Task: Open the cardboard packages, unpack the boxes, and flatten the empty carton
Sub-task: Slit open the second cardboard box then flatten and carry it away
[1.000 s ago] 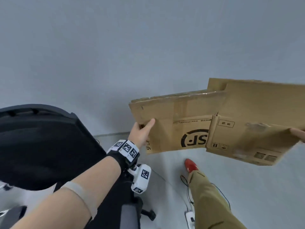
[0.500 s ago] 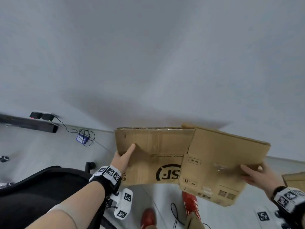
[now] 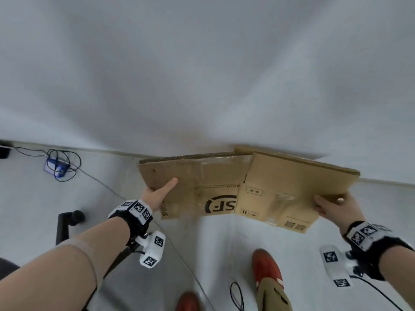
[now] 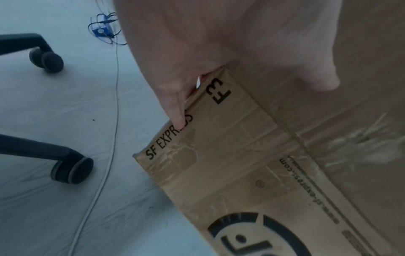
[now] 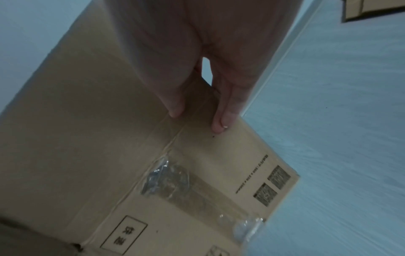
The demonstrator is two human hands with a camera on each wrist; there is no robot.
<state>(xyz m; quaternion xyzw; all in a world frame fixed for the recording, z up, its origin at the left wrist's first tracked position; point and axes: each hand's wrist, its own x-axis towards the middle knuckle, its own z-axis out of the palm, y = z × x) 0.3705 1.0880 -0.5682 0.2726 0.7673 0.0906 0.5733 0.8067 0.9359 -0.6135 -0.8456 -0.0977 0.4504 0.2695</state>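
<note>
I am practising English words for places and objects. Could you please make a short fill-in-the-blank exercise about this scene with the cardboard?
1. The left hand and the right hand hold the flattened carton at its two ____.
2. The large logo printed on the carton shows the letters ____.
3. The shoes on the floor are ____ in colour.

Missing words: ends; SF; red
</note>
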